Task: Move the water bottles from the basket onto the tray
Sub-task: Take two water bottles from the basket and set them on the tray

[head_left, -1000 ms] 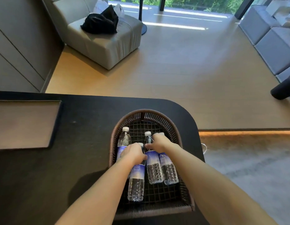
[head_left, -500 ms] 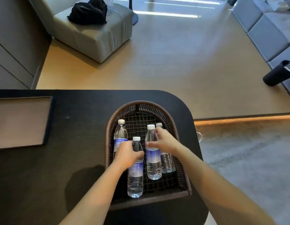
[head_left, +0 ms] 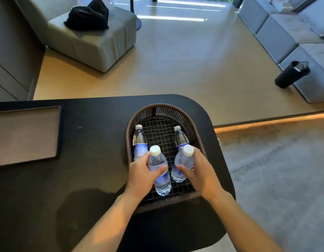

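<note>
**Water bottles lifting out of the basket, one in each hand**

Water bottles are sitting four to the woven basket (head_left: 139, 117), which is resting at the rounded 3 o'clock end of a dark bench (head_left: 95, 117). The left hand (head_left: 142, 176) is wrapping its grip around the left held bottle (head_left: 158, 166), fingers pressed to its shoulder, cap tilting toward the camera. The right hand (head_left: 199, 171) is closing its grip the same way on the right held bottle (head_left: 183, 161). Whether their bases are touching the wire floor or hanging just above it, I cannot tell.

Two more are lying flat: the left lying bottle (head_left: 139, 142) along the 9 o'clock wall, the right lying bottle (head_left: 180, 137) along the 3 o'clock wall, its lower half hiding behind the right held bottle.

At 9 o'clock on the bench, well apart from the basket, the tray (head_left: 26, 135) is running off the frame's edge.

Beyond the bench a pale wood floor (head_left: 184, 60) is stretching away. A grey armchair (head_left: 95, 39) at 11 o'clock is carrying a black bundle (head_left: 86, 18) too shapeless to identify. A grey sofa (head_left: 288, 28) at 2 o'clock is being cropped, with a dark cylinder (head_left: 290, 74) leaning beside it. Grey carpet (head_left: 275, 170) is lying at 3 o'clock.
</note>
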`<state>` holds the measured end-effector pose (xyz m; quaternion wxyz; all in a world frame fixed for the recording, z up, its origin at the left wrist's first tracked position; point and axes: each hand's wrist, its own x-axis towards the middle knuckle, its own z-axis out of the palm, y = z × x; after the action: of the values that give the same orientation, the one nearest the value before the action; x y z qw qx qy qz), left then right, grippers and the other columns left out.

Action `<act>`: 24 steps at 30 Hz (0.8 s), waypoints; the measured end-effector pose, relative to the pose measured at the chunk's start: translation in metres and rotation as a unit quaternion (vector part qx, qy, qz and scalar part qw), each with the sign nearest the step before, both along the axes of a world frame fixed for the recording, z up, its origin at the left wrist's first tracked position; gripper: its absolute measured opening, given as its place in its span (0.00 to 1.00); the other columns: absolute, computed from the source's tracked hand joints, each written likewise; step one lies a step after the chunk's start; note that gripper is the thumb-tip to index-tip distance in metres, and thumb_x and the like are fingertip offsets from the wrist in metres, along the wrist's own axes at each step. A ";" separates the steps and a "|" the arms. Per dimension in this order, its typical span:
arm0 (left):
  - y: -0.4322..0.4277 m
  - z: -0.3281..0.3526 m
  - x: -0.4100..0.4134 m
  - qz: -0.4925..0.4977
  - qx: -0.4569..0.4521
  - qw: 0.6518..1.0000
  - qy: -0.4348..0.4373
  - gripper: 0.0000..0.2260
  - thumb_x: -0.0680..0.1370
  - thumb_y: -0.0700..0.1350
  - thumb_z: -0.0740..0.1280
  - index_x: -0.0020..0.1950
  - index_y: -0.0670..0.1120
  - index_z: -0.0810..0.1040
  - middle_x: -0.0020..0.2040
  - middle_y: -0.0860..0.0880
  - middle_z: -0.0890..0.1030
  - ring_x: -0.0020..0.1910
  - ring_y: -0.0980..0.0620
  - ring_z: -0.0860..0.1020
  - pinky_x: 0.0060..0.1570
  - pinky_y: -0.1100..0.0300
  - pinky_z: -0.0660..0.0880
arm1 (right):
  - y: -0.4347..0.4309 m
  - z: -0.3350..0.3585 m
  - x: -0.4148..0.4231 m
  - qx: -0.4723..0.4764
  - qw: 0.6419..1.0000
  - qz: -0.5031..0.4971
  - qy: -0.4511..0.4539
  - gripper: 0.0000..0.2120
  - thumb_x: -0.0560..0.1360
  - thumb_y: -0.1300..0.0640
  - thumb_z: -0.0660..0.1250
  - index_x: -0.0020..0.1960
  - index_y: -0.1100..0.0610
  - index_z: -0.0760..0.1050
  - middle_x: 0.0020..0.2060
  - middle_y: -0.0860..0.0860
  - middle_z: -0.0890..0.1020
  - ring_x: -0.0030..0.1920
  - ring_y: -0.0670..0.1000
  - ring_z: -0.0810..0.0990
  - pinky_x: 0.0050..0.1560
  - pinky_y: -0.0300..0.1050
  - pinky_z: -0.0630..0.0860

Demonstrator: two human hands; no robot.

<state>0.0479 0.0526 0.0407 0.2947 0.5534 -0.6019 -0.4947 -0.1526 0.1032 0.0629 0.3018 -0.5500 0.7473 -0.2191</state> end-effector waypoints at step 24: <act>0.090 0.113 0.223 0.149 -0.186 0.967 -0.094 0.23 0.71 0.49 0.80 0.64 0.50 0.80 0.56 0.52 0.85 0.54 0.54 0.83 0.56 0.51 0.83 | 0.057 0.099 0.201 -0.206 0.972 0.087 -0.072 0.28 0.75 0.49 0.77 0.70 0.49 0.68 0.62 0.48 0.81 0.61 0.49 0.80 0.64 0.53 0.79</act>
<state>0.2711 0.1422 0.1534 0.4046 0.6162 -0.6194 -0.2700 0.0485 0.1603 0.1620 0.2529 -0.6460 0.6120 -0.3798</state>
